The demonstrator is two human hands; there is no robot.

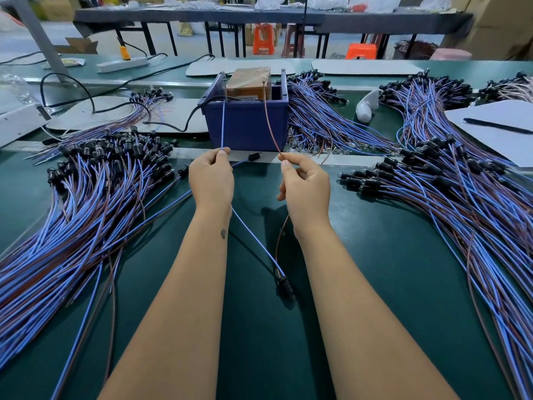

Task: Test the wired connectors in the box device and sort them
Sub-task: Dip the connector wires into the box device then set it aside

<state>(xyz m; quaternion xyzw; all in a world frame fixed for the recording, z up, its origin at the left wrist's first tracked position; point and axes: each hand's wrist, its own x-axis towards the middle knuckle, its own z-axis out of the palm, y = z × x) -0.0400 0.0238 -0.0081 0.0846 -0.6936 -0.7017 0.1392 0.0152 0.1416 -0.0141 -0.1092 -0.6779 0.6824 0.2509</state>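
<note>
A dark blue box device (246, 125) stands on the green table, with a brown taped block (249, 82) inside it. My left hand (212, 180) pinches a blue wire (223, 122) whose far end reaches into the box. My right hand (305, 186) pinches a brown wire (271, 128) that also runs up into the box. Both wires trail back under my hands and join at one black connector (284, 284) lying between my forearms.
A large pile of wired connectors (86, 192) fans out at the left. More piles (461, 192) spread at the right and beside the box (326, 116). A loose connector (253, 156) lies before the box. White sheet with a pen (496, 128) at right; power cord (190, 116) at left.
</note>
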